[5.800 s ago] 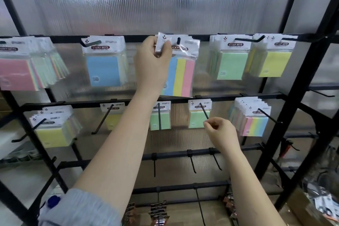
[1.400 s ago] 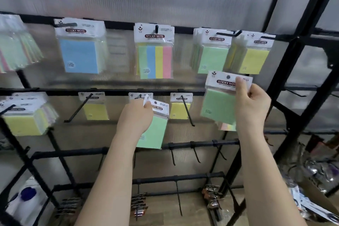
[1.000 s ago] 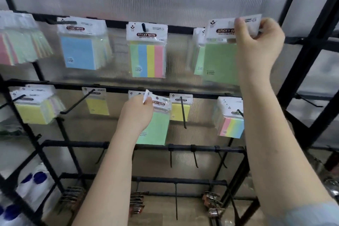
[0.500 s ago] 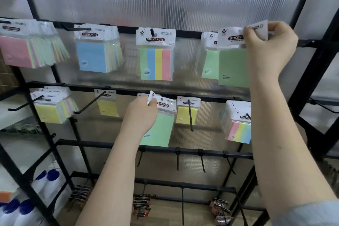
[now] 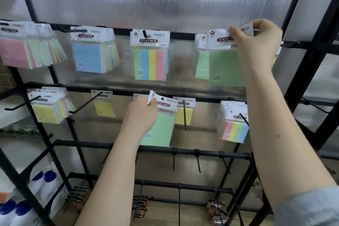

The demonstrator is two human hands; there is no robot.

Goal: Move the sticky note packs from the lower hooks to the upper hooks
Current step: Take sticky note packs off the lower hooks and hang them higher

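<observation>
Two hands are each pinching a green pack of sticky notes by its white header card. The right hand [image 5: 256, 42] is raised to the upper rail [image 5: 183, 33] and holds its green pack [image 5: 226, 66] at the right end of the top row, thumb and fingers closed on the card. That pack hangs with its long axis vertical, header up and printed face toward the camera, overlapping another green pack [image 5: 201, 64] already on the hook just behind it. Whether the held pack's hole is on the hook cannot be told; the hand covers that spot.

The left hand [image 5: 142, 113] is lower, at the middle rail [image 5: 119, 91], gripping the second green pack [image 5: 161, 126] by the upper left corner of its card, which is bent back. This pack hangs header up but tilted slightly, its bottom edge swung toward the left, and its punched hole shows clear of any hook.

Beside it on the lower row a yellow pack [image 5: 183, 113] hangs behind a long black hook [image 5: 184, 115], and a striped stack [image 5: 233, 126] sits farther right. On the top row a four-colour pack [image 5: 149, 60] hangs at centre, with a blue stack [image 5: 91, 55] to its left.
</observation>
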